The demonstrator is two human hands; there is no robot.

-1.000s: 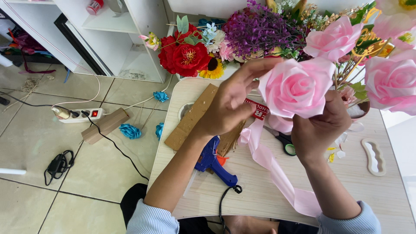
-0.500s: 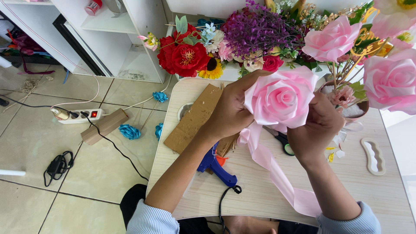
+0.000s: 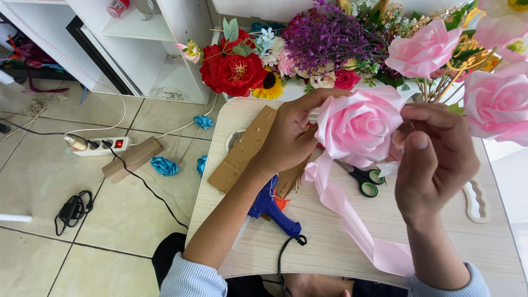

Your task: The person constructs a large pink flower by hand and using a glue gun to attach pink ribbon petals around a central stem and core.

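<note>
Since the earlier frame, the pink ribbon rose [image 3: 358, 127] has shifted left and dropped lower, now between both my hands above the bench [image 3: 330, 242]. Left hand [image 3: 291, 135] grips the rose's left side, fingers curled over its top edge. Right hand [image 3: 434, 154] sits on the rose's right side, thumb and fingers pinched together near the petals; can't tell exactly what they pinch. Loose pink ribbon tail [image 3: 352, 220] hangs from under the rose and trails across the bench toward the near right. Blue glue gun [image 3: 272, 209] lies on the bench below my left wrist, cardboard strip [image 3: 242, 151] just left of it. Green-handled scissors [image 3: 366, 180] lie under the rose. Flower bouquets along the far edge: red [image 3: 236, 69], purple [image 3: 330, 36], more pink roses [image 3: 495, 102] far right. Power strip [image 3: 102, 146] sits on the floor, left.
</note>
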